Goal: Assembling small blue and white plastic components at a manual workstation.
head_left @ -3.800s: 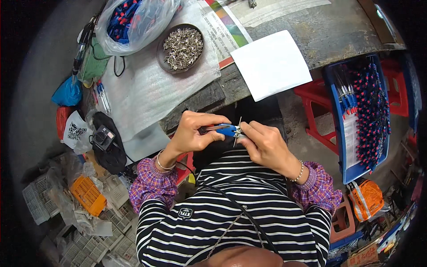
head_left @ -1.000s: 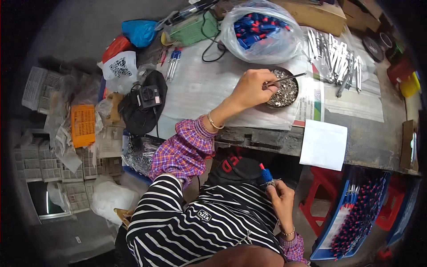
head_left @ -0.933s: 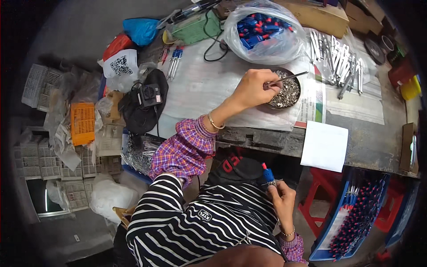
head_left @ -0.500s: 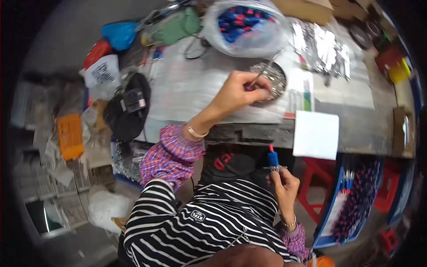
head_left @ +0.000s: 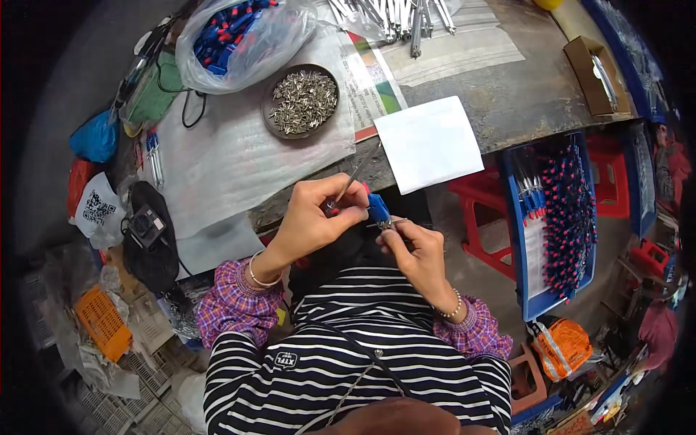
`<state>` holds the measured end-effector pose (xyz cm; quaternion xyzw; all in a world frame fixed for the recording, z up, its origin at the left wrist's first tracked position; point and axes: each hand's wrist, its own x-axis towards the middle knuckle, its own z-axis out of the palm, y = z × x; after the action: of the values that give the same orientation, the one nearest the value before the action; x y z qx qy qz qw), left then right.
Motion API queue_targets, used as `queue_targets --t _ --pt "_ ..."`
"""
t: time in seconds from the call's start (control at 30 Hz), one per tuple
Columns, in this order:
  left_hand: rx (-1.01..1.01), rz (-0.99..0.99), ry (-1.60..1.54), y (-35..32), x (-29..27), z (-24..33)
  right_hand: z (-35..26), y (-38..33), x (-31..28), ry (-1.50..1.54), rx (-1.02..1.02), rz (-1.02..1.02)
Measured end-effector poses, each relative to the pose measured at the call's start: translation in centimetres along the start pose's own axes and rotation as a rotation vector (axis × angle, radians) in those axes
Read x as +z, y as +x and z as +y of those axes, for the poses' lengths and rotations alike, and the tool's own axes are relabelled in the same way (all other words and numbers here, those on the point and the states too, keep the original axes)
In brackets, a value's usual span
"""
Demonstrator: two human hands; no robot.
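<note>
Just beyond the table's front edge, my left hand (head_left: 315, 217) pinches a thin metal rod-like tool (head_left: 351, 183), whose exact kind I cannot make out. Its fingertips are close by the red tip of a small blue plastic piece (head_left: 378, 209); whether they touch it is unclear. My right hand (head_left: 417, 255) grips the metal end of that piece between thumb and fingers. A round dark dish (head_left: 336, 116) on the table is full of small silver metal pins (head_left: 303, 100).
A clear plastic bag (head_left: 286, 40) of blue and red pieces stands behind the dish. White paper (head_left: 429, 143) overhangs the table's front edge. Metal strips (head_left: 395, 18) lie farther back. At right, a blue tray (head_left: 533, 290) holds many finished-looking pieces beside red stools (head_left: 493, 246).
My left hand has come back from the pin dish to the blue piece, still with the metal tool. My right hand still holds the piece. The whole view has swung rightward.
</note>
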<state>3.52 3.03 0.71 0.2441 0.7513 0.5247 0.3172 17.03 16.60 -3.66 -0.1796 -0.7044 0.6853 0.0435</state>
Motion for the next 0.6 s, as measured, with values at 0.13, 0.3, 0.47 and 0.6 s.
queue_targets --t 0.13,0.3,0.47,0.6 --pt "0.030 0.057 0.003 -0.3 0.7 -0.2 0.3 -0.3 0.0 -0.033 -0.057 0.012" --pt "0.049 0.075 0.054 -0.2 1.1 -0.3 0.2 -0.4 -0.2 -0.192 -0.196 0.066" --pt "0.125 0.108 0.244 -0.4 1.8 0.4 0.0 -0.3 -0.4 -0.403 -0.427 0.136" --pt "0.224 0.140 0.300 -0.3 2.2 0.1 0.3 -0.7 -0.6 -0.367 -0.385 0.092"
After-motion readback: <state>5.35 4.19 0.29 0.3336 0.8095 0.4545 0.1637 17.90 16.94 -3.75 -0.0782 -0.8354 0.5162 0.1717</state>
